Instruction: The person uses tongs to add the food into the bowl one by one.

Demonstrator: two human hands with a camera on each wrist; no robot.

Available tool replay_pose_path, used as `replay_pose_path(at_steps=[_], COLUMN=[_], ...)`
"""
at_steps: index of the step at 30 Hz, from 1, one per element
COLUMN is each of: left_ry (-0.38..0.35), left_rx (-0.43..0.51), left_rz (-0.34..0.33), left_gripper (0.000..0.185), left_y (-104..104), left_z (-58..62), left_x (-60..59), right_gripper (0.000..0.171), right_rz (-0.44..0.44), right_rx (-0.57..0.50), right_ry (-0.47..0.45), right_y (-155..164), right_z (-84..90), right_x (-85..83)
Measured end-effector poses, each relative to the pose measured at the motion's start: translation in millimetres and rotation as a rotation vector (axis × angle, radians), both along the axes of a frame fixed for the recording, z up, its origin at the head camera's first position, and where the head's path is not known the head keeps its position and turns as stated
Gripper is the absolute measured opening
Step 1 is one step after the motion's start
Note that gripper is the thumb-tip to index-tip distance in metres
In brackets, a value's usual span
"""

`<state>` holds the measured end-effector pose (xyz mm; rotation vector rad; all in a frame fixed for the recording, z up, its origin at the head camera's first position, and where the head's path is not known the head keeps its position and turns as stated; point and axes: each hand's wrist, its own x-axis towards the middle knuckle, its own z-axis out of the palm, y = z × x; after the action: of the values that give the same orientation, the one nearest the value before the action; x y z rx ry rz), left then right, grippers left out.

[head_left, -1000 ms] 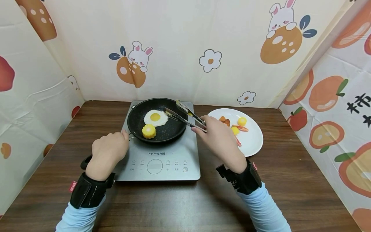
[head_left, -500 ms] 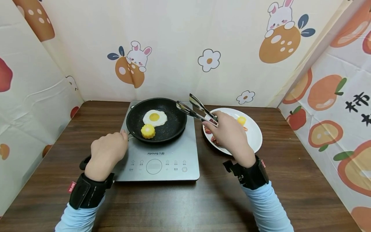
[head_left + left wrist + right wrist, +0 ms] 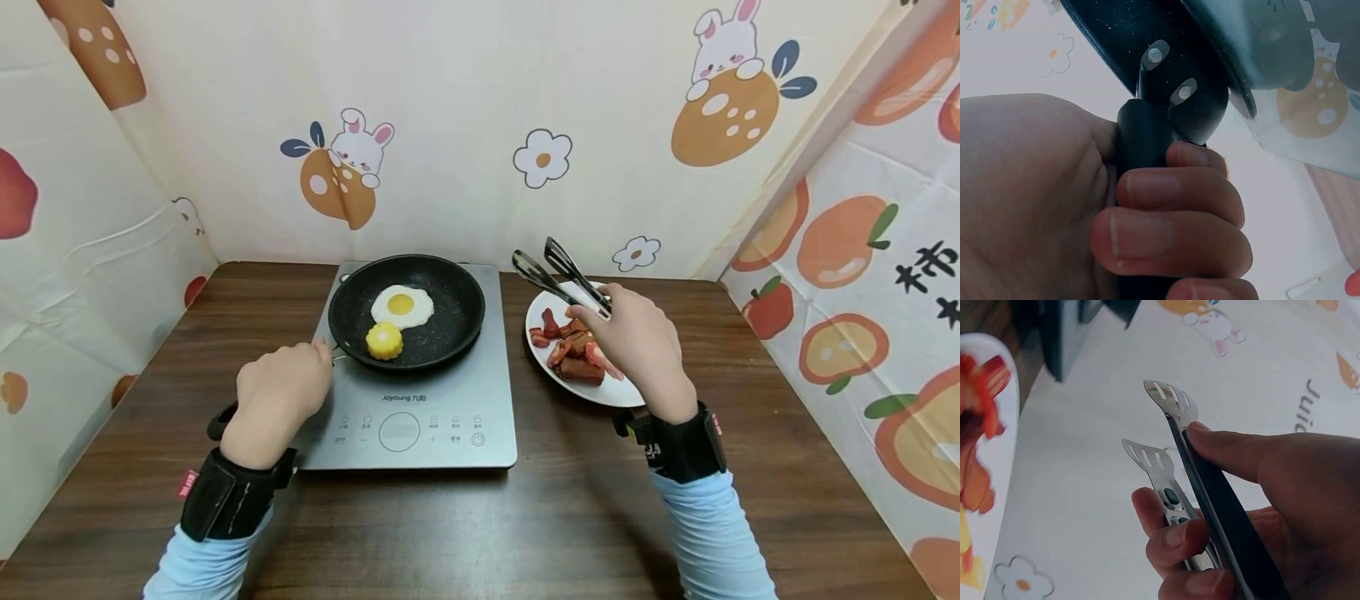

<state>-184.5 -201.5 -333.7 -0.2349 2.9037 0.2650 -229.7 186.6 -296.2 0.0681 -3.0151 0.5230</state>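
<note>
My left hand grips the frying pan's handle, fingers curled round the black grip in the left wrist view. Inside the black frying pan lie a fried egg and a yellow piece of corn, close together on its left side. My right hand holds metal tongs above the back of the white plate. The tong tips are spread, with nothing between them. Reddish-brown meat pieces show on the plate's left part; the hand covers much of its right part.
The pan sits on a silver induction cooker with a touch panel along its front. Plate and cooker stand side by side on a brown wooden table. Printed cloth walls enclose the back and sides.
My right hand has carried the tongs rightward from over the pan to above the plate, uncovering the meat at the plate's left. The left hand, pan, egg and corn have stayed put.
</note>
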Motion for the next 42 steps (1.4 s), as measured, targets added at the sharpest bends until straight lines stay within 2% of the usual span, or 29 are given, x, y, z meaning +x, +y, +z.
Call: replay_pose_path(at_steps=[14, 19, 23, 31, 37, 42], left_ry=[-0.002, -0.003, -0.004, 0.009, 0.012, 0.009], left_rx=[0.01, 0.014, 0.018, 0.012, 0.009, 0.008], left_rz=[0.004, 0.002, 0.002, 0.002, -0.003, -0.008], left_gripper=[0.066, 0.066, 0.066, 0.066, 0.065, 0.064], left_y=[0, 0, -1, 0, 0, 0], left_z=[-0.3, -0.8, -1.2, -1.0, -0.5, -0.4], left_x=[-0.9, -0.3, 0.5, -0.2, 0.0, 0.3], right_gripper=[0.07, 0.07, 0.066, 0.059, 0.055, 0.057], right_rz=[-0.16, -0.198, -0.204, -0.178, -0.175, -0.211], right_rx=[0.052, 0.071, 0.083, 0.093, 0.1, 0.099], right_ry=[-0.093, -0.176, -0.246, -0.308, -0.324, -0.329], right_y=[59, 74, 82, 90, 92, 90], right_z=[-7.6, -13.1, -18.3, -26.5, -32.8, -36.0], right_x=[-13.6, -18.6, -22.0, -27.1, -29.0, -30.1])
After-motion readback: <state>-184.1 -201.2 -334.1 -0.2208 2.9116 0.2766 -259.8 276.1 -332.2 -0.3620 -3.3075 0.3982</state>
